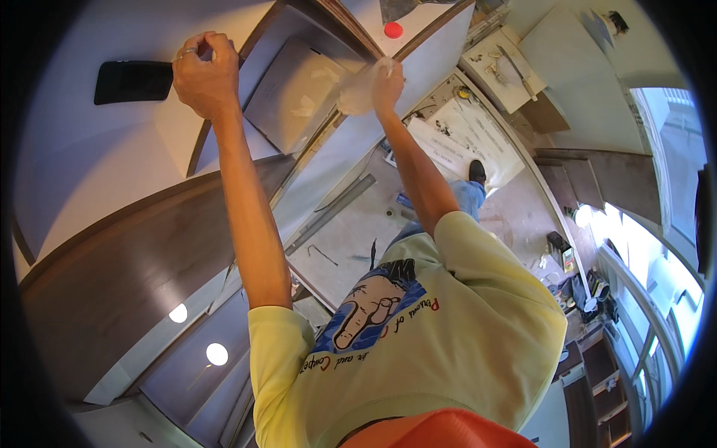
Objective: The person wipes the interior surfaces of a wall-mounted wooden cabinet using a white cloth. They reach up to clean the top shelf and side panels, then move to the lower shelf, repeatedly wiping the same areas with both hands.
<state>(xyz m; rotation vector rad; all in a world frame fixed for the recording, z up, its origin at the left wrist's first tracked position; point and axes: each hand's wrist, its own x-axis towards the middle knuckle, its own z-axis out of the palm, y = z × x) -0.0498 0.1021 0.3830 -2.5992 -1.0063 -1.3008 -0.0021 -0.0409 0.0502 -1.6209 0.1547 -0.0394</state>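
My left hand (pixel 208 75), with a ring on one finger, is raised at the upper left over a white panel. Its fingers are curled to the thumb; whatever they hold, if anything, is hidden. Just left of it lies a black flat rectangular object (pixel 133 82), like a phone. My right hand (pixel 388 84) is closed on a whitish see-through sheet (pixel 357 91), smeared by motion, beside the brown edges where the cabinet panels (pixel 433 41) meet. Between my hands is an open cabinet compartment (pixel 258 56) with a grey-beige board (pixel 291 89) inside.
A red round disc (pixel 393 30) lies beyond my right hand. On the floor are a white sheet (pixel 497 142) and grey strips (pixel 332 209). A small table (pixel 489 56) with tools stands at upper right; a metal railing (pixel 635 291) and bright windows are at right.
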